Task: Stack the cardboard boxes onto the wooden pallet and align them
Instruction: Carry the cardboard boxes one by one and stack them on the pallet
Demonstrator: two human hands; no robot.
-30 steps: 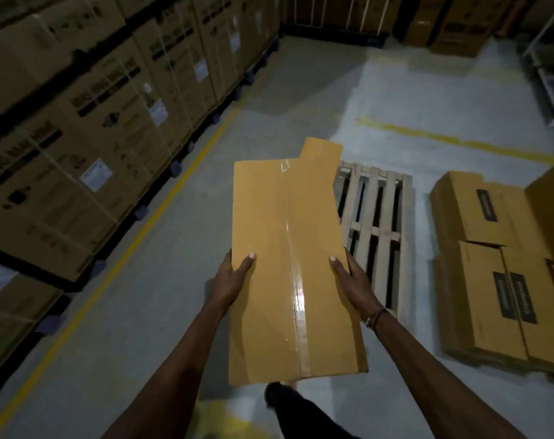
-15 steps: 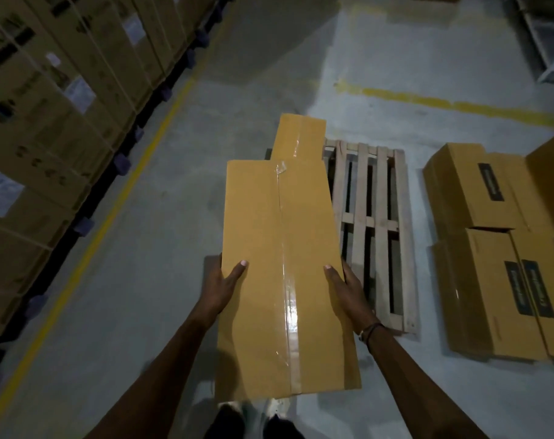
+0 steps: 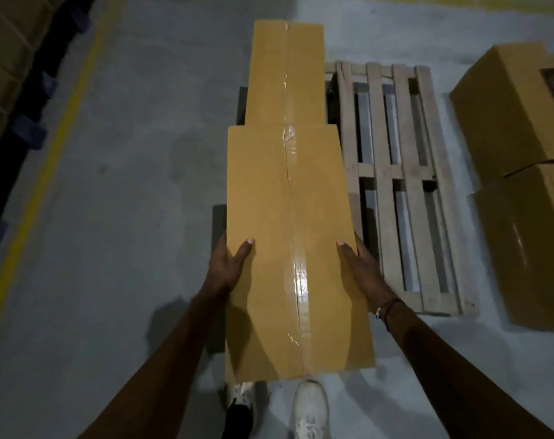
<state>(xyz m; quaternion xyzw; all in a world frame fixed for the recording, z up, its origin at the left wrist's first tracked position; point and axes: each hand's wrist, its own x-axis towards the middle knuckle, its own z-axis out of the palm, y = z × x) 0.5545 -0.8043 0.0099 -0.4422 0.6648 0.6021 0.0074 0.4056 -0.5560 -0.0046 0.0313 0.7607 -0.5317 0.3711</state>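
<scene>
Along the left edge runs a yellow floor line (image 3: 52, 147) beside stacked cartons on dark pallets (image 3: 6, 58). Nearer the middle, the left hand (image 3: 226, 267) presses the side of the carried cardboard box (image 3: 288, 248), thumb laid on its taped top; its other fingers are hidden under or behind the box. The right hand (image 3: 361, 270) mirrors it on the opposite side. The box's long axis points straight away from the person, in line with a second box (image 3: 285, 74) already resting on the left part of the wooden pallet (image 3: 405, 185). Bare slats lie just right of the right hand, so that hand is the nearer one. Farther right, more boxes (image 3: 522, 153) sit on the floor. Compared with a second ago, the view has tipped downward, the pallet is closer, and white shoes (image 3: 310, 410) now show.
</scene>
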